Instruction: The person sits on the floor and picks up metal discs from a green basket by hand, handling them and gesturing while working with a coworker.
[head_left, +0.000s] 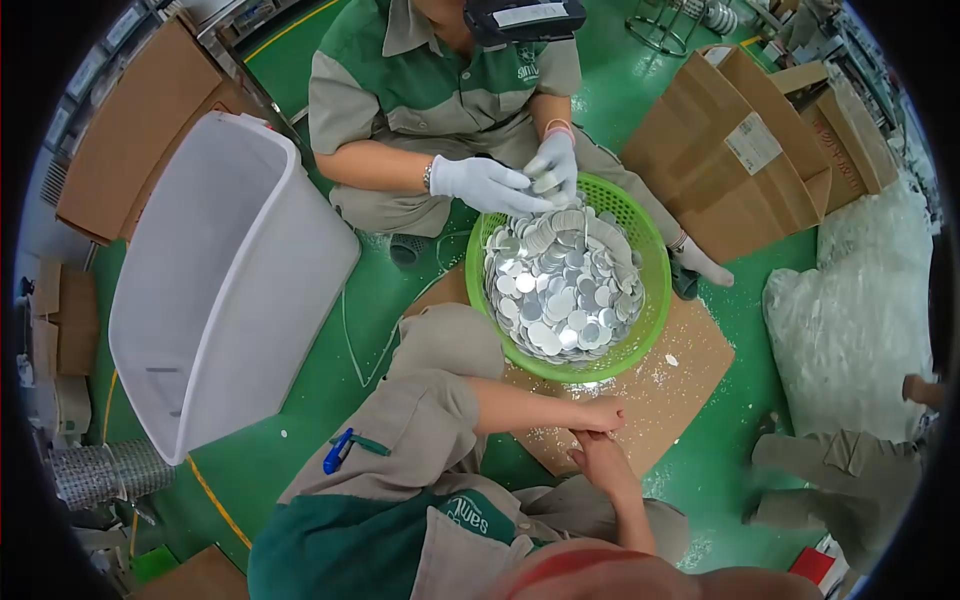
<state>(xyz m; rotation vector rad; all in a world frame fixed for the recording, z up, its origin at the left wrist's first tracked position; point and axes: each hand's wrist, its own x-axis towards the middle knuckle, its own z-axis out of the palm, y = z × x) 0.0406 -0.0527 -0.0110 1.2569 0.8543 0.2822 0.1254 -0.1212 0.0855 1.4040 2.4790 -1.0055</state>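
My left hand (601, 412) is closed, its fingers curled, just below the basket's near rim. My right hand (603, 460) meets it from below with fingers bent, touching it. Whether either holds anything is hidden. Ahead of them stands a green plastic basket (655, 318) heaped with round silvery and white metal discs (565, 300). Some discs lie in curved stacked rows near the far side. Across from me, a co-worker's white-gloved hands (480, 185) hold a few discs (546, 183) over the basket's far rim.
Flattened cardboard (690, 365) with white specks lies under the basket. A large whitish plastic tub (215, 290) is tipped at left. Cardboard boxes (720, 150) and clear plastic bags (850, 330) stand right. Another person's legs (840, 480) show lower right. A blue pen (338, 452) is clipped on my clothing.
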